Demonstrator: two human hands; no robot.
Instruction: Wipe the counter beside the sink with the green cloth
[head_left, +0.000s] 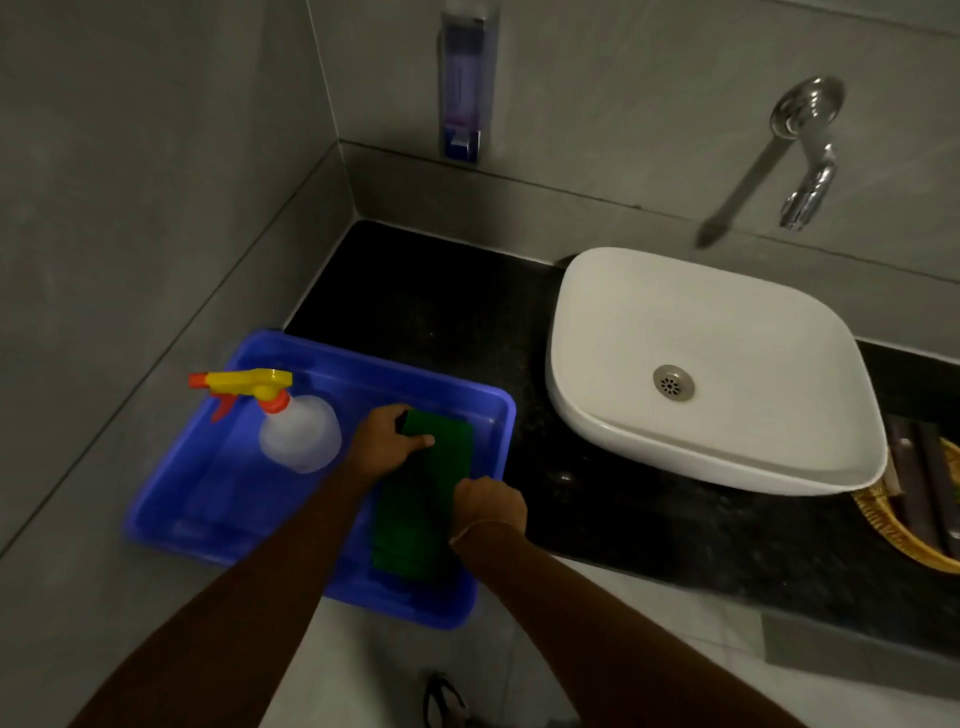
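Note:
A folded green cloth (415, 512) lies in the right half of a blue plastic tray (363, 366) that sits on the black counter (441, 306) left of the white sink (717, 441). My left hand (387, 444) grips the cloth's far end, thumb on top. Its right edge, near the middle, is pinched by my right hand (488, 506). The cloth still rests in the tray.
A clear spray bottle (298, 434) with a yellow and orange trigger lies in the tray's left half. A chrome tap (808, 156) and a soap dispenser (462, 88) hang on the grey wall. A wicker basket (904, 525) sits right of the sink. The tray overhangs the counter's front edge.

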